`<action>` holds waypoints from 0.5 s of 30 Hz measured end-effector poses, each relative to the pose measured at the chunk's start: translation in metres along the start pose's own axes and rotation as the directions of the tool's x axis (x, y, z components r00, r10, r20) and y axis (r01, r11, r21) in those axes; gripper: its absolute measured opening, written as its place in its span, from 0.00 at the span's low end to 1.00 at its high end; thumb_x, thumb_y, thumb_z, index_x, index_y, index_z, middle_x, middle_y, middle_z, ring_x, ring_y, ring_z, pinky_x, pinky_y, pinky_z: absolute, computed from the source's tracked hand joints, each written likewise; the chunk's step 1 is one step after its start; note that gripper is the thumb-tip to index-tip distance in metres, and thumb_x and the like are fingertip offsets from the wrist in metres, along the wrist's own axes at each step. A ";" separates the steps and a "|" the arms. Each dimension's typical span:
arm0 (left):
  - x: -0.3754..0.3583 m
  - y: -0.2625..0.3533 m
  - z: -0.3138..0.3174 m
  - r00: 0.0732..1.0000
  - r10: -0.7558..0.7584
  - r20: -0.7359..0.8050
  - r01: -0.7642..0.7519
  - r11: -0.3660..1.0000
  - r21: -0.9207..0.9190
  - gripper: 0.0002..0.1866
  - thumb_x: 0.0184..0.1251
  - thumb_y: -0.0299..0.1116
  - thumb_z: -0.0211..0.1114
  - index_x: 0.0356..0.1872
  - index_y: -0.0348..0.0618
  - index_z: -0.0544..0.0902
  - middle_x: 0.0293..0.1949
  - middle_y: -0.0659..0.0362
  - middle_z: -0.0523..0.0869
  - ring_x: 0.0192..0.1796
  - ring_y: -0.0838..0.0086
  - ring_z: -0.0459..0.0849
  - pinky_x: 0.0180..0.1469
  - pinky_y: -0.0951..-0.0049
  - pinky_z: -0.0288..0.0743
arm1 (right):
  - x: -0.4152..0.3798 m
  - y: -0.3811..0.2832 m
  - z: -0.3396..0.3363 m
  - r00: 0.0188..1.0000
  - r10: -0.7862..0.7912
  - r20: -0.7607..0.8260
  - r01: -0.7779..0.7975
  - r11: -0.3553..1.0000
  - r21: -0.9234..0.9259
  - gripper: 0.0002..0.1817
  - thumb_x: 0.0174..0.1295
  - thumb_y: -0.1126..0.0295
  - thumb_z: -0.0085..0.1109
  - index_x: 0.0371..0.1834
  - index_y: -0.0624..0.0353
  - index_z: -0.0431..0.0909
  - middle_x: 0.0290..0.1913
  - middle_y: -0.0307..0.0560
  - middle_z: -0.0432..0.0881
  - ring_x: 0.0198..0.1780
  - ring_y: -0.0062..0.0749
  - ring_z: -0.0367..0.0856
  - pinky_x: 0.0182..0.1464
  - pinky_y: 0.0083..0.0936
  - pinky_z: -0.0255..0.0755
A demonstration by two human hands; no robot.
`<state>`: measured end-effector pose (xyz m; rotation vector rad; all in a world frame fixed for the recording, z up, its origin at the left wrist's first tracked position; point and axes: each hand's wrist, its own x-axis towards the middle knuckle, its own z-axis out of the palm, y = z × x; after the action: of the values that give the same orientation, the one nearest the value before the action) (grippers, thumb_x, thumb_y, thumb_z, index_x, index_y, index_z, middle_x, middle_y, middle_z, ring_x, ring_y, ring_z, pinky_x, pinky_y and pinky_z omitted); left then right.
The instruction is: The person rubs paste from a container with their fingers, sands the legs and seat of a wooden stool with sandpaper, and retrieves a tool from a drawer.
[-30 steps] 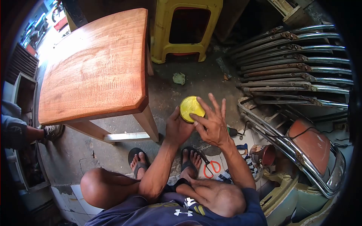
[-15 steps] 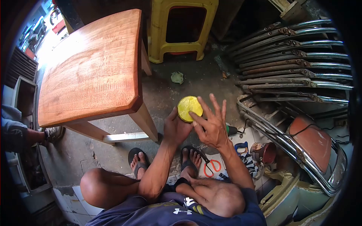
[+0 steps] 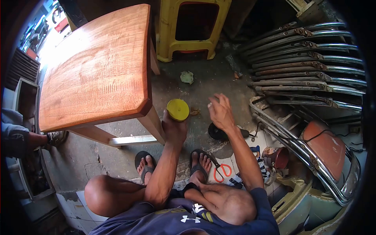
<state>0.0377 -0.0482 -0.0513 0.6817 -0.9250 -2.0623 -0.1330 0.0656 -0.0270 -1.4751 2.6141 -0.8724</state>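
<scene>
My left hand [image 3: 174, 130] grips a round yellow container [image 3: 178, 109] from below, with its flat yellow top facing up. Its lower part is hidden by my fingers. To the right of it, my right hand [image 3: 221, 114] is lifted off the container, fingers loosely bent and apart, with nothing seen in them. Behind the right wrist, a dark power tool with a green body part [image 3: 219, 132] lies on the floor. Left of my hands stands a wooden stool with a reddish-brown top [image 3: 98, 70] and pale legs.
Orange-handled scissors [image 3: 222, 172] lie by my foot. A rusty can [image 3: 275, 156] stands to the right. Stacked metal chair frames [image 3: 305, 66] fill the right side. A yellow plastic stool [image 3: 166, 33] stands ahead, near crumpled plastic [image 3: 187, 77]. Another person's leg [image 3: 35, 140] shows at left.
My right hand has come away from the container's top and now sits apart to the right. My left hand has shifted left with the container, uncovering the power tool.
</scene>
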 end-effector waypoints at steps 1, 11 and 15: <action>-0.005 0.001 -0.001 0.996 0.081 -0.021 -0.071 0.950 0.305 0.19 0.75 0.29 0.62 0.63 0.38 0.75 0.62 0.52 0.83 0.65 0.63 0.82 0.69 0.57 0.76 | -0.001 0.006 0.016 0.993 -0.002 0.115 -0.003 0.999 0.045 0.18 0.64 0.62 0.64 0.58 0.49 0.87 0.66 0.58 0.78 0.69 0.59 0.73 0.71 0.53 0.68; -0.010 0.004 -0.010 0.971 0.237 -0.010 -0.153 0.659 0.737 0.32 0.53 0.16 0.79 0.60 0.34 0.75 0.56 0.54 0.86 0.58 0.68 0.87 0.61 0.68 0.82 | 0.019 0.000 0.081 0.807 0.105 0.581 0.091 0.950 -0.298 0.19 0.57 0.62 0.71 0.54 0.40 0.90 0.70 0.55 0.72 0.77 0.53 0.63 0.68 0.58 0.70; -0.007 0.004 -0.005 0.980 0.195 -0.031 -0.124 0.731 0.671 0.32 0.53 0.17 0.79 0.60 0.34 0.75 0.56 0.53 0.86 0.58 0.68 0.87 0.61 0.68 0.82 | 0.023 -0.001 0.085 0.773 0.144 0.617 0.063 0.952 -0.301 0.20 0.57 0.63 0.71 0.55 0.40 0.90 0.71 0.55 0.72 0.78 0.54 0.62 0.67 0.59 0.70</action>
<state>0.0472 -0.0463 -0.0500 1.0194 -1.6327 -1.4931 -0.1221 0.0078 -0.0922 -1.4234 2.2866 0.0778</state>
